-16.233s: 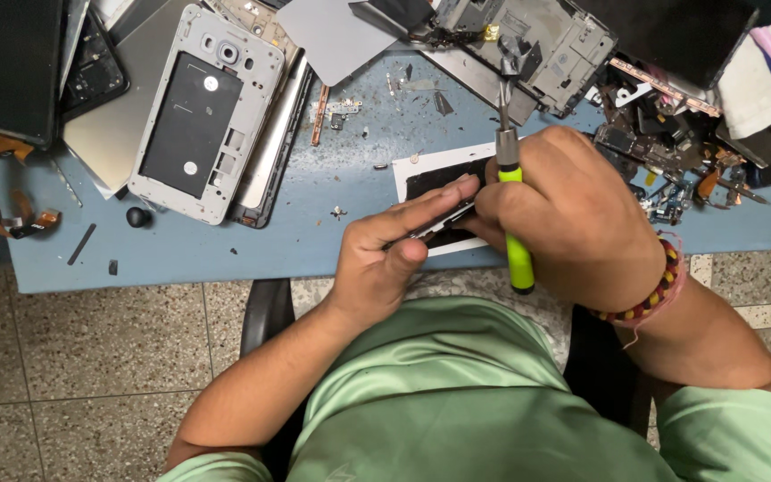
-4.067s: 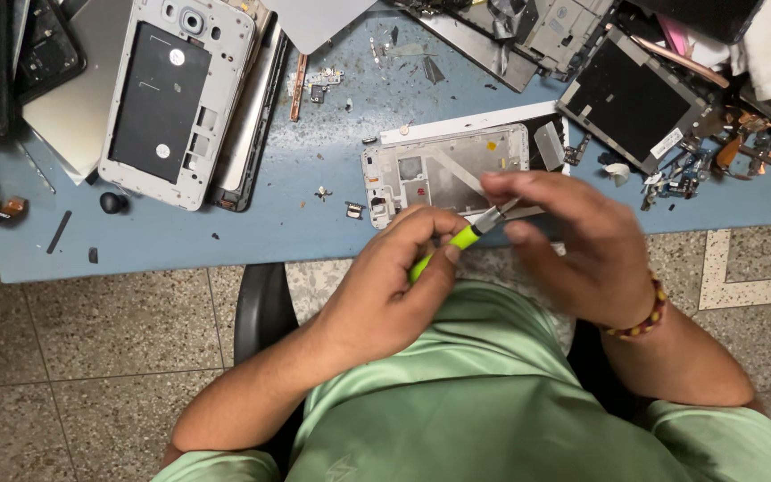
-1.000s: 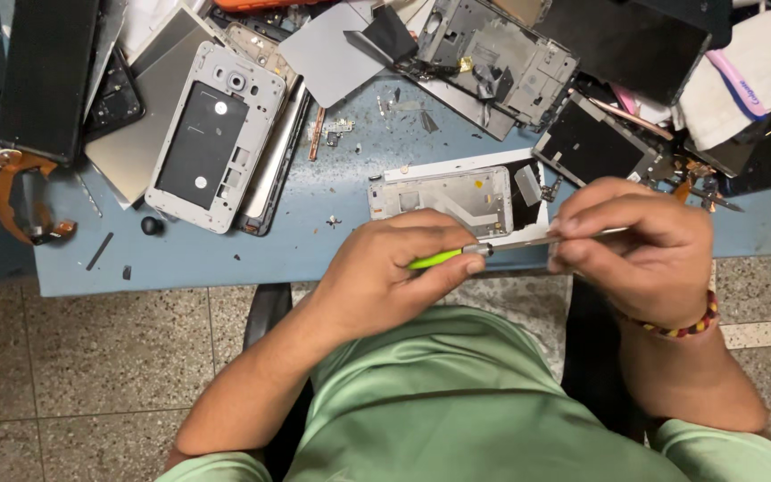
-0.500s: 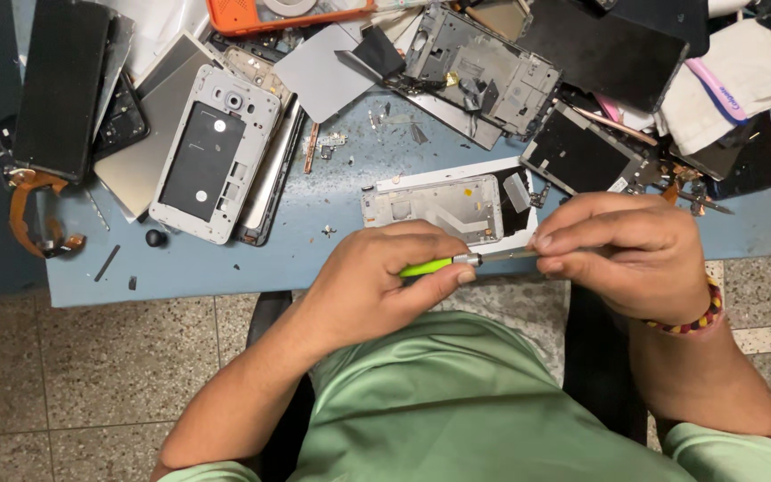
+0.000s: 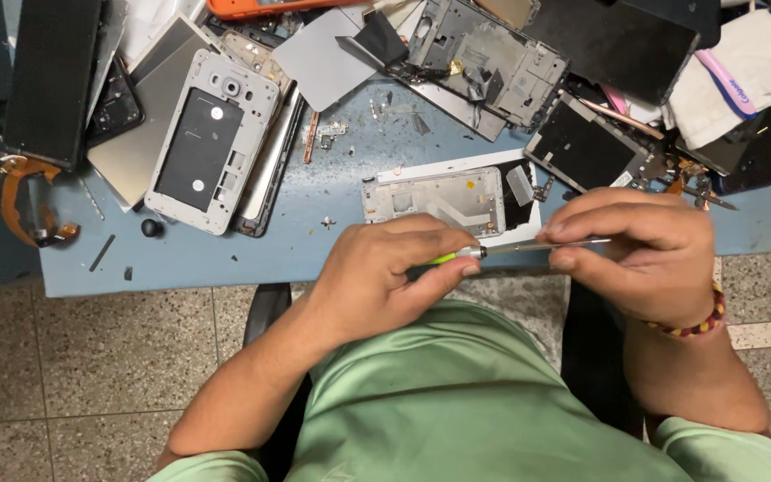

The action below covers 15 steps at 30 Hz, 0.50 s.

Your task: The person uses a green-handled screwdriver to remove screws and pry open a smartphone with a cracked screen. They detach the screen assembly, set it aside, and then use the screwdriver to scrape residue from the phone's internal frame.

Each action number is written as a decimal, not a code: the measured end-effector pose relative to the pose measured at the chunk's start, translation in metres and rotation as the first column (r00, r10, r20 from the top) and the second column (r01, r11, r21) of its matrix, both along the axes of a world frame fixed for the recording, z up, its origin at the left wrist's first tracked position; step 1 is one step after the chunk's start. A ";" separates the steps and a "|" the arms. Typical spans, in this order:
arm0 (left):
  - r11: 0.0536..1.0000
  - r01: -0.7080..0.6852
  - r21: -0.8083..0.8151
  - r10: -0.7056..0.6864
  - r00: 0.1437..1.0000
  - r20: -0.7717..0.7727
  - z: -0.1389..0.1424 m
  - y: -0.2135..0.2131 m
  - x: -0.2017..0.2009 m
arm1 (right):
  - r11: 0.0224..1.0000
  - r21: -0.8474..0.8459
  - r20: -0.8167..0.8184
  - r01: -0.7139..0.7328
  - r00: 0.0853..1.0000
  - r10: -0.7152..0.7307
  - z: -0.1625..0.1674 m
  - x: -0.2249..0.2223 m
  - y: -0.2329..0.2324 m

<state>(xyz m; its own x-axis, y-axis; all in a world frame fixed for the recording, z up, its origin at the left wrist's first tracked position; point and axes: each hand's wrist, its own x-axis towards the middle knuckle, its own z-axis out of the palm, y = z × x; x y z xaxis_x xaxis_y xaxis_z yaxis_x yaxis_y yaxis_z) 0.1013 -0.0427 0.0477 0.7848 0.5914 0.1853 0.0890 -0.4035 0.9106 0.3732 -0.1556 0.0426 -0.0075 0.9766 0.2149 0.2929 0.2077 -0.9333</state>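
Note:
My left hand (image 5: 385,277) is closed around the green handle of a small screwdriver (image 5: 466,255), held level just off the near edge of the blue table (image 5: 252,263). The thin metal shaft (image 5: 537,245) runs right into my right hand (image 5: 640,254), whose fingers pinch its far end. Just beyond both hands a white phone frame (image 5: 443,196) lies flat on the table, inner side up, touched by neither hand.
A white phone back housing (image 5: 211,143) lies at the left with a small black knob (image 5: 152,228) near it. Black screens, metal frames, an orange case and a white cloth (image 5: 733,76) crowd the far side. Small screws and scraps dot the tabletop. Tiled floor below.
Long ago my hands worked the screwdriver on the phone frame. Over the last second both hands stay together on the screwdriver; the view has shifted slightly, with my right fingers still at the shaft tip.

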 end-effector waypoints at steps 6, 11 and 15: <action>1.000 0.015 0.027 -0.014 1.000 -0.028 0.002 0.001 -0.002 | 1.000 0.020 0.079 0.000 0.997 -0.002 0.001 -0.002 0.003; 0.995 0.049 0.092 -0.047 0.999 -0.024 0.001 -0.004 0.003 | 0.989 0.062 0.171 -0.136 0.977 0.124 -0.004 -0.020 0.012; 0.994 0.044 0.102 -0.044 0.999 -0.003 0.001 -0.005 0.003 | 0.986 0.076 0.198 -0.149 0.971 0.131 0.000 -0.024 0.016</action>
